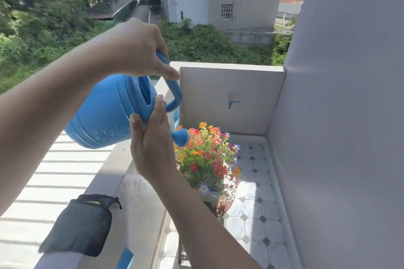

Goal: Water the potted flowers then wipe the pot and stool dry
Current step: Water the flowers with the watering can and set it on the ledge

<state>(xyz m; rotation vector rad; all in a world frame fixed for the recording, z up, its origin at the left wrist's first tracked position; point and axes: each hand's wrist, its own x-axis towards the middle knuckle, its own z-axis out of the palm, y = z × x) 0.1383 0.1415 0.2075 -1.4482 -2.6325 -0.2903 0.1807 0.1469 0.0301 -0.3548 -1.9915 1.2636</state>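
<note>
Left hand (137, 50) up high, fingers curled over the top of the handle (175, 91) of a blue watering can (109, 113), thumb tip pressing down on the handle's outer bend. Right hand (150, 144) lower, fingers straight and together, laid flat against the can's near side by the base of the spout, thumb on the body; steadying, not gripping. Can tipped forward and to the right, rose head (181, 137) pointing down, just above the left edge of the flowers (207, 157). Cannot tell whether water is running. Flowers are a dense mixed bunch, orange, red, yellow and purple, in a white pot (208, 197), mostly hidden behind the right forearm. Pot stands on a stool (229, 200) with a round brownish top that glints in the sun. Beneath, a white tiled floor (258, 209) with small dark diamonds. A tap (233, 103) on the low end wall behind. Near left, a balcony ledge (140, 203) with a dark drawstring pouch (80, 225) lying on it.
</note>
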